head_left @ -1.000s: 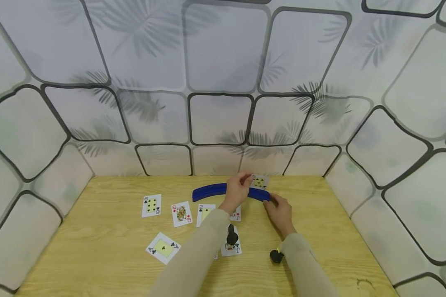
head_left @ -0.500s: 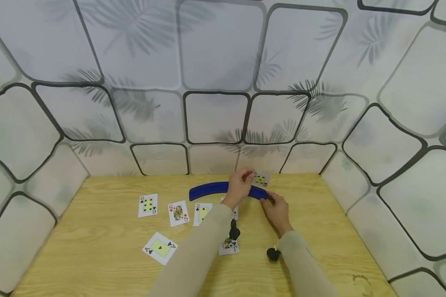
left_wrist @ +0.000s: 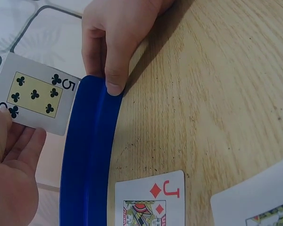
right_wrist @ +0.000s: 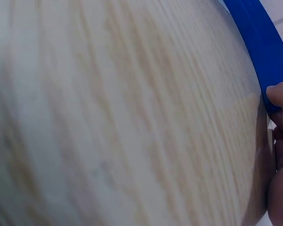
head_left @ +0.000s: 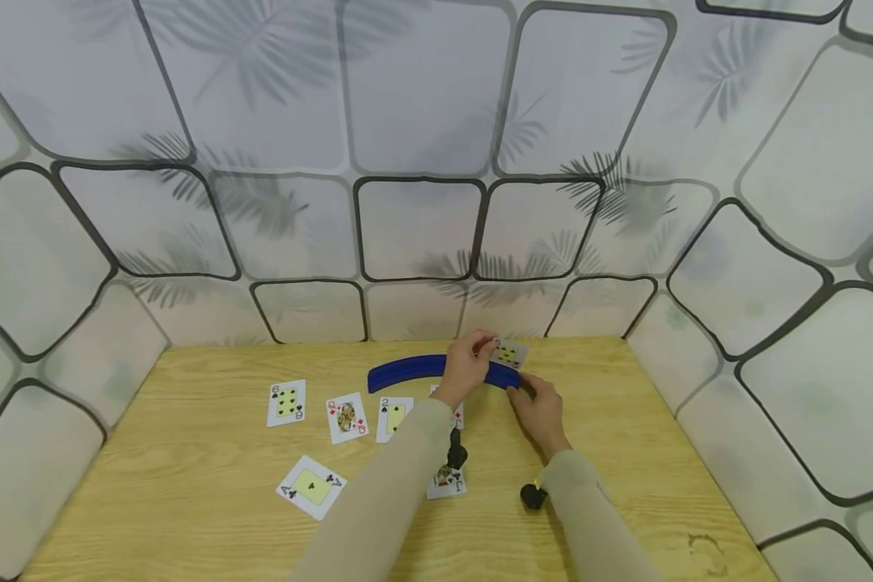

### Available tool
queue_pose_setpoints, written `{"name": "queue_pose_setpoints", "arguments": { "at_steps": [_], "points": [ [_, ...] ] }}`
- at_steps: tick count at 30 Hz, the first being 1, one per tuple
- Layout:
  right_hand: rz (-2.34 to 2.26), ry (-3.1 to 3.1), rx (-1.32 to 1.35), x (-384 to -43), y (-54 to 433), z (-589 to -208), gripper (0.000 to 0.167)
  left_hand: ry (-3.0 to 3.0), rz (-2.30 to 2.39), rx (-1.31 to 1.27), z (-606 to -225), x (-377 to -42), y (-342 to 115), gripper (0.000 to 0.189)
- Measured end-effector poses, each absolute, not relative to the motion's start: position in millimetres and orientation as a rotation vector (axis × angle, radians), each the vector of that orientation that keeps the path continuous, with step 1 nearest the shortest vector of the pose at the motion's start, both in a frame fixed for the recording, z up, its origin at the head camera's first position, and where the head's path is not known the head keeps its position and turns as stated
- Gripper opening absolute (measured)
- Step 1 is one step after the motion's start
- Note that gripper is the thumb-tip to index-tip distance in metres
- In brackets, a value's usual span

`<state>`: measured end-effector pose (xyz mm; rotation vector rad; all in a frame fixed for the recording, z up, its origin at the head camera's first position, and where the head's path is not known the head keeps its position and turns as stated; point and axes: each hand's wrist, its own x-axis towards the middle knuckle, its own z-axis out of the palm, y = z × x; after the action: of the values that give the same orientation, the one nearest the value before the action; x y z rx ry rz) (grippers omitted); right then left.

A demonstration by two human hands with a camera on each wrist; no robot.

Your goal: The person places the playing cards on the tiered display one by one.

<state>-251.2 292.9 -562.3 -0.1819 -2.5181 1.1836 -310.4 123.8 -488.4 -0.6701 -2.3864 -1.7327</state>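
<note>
My left hand (head_left: pixel 467 369) pinches a five of clubs (left_wrist: pixel 35 95) by one edge, above the far side of a curved blue card holder (head_left: pixel 407 370). The card faces me and tilts beyond the holder's right part. My right hand (head_left: pixel 541 411) grips the holder's right end, thumb on its near face and fingers behind. In the right wrist view that thumb (right_wrist: pixel 279 93) lies on the blue end (right_wrist: pixel 266 44). On the near side of the holder lies a jack of diamonds (left_wrist: pixel 153 205), partly covered by my left arm in the head view.
Face-up cards lie on the wooden table (head_left: pixel 189 469): a black six (head_left: pixel 286 402), a queen of diamonds (head_left: pixel 346 417), a two (head_left: pixel 394 419), an ace of clubs (head_left: pixel 311 487) and a black jack (head_left: pixel 447 483) partly under my left forearm. A patterned wall (head_left: pixel 422 230) rises behind.
The head view has shifted slightly, so the table scene sits a little further left. Both hands keep their holds, on the five of clubs and on the card holder.
</note>
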Motion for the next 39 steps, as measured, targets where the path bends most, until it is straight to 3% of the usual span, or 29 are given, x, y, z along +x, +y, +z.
{"name": "queue_pose_setpoints", "arguments": {
  "at_steps": [39],
  "points": [
    [1.211,-2.548,-0.237,-251.6,291.7,-561.6,0.044,-2.463,-1.716,-0.613,-493.9,-311.9,118.4,0.025]
  ]
}}
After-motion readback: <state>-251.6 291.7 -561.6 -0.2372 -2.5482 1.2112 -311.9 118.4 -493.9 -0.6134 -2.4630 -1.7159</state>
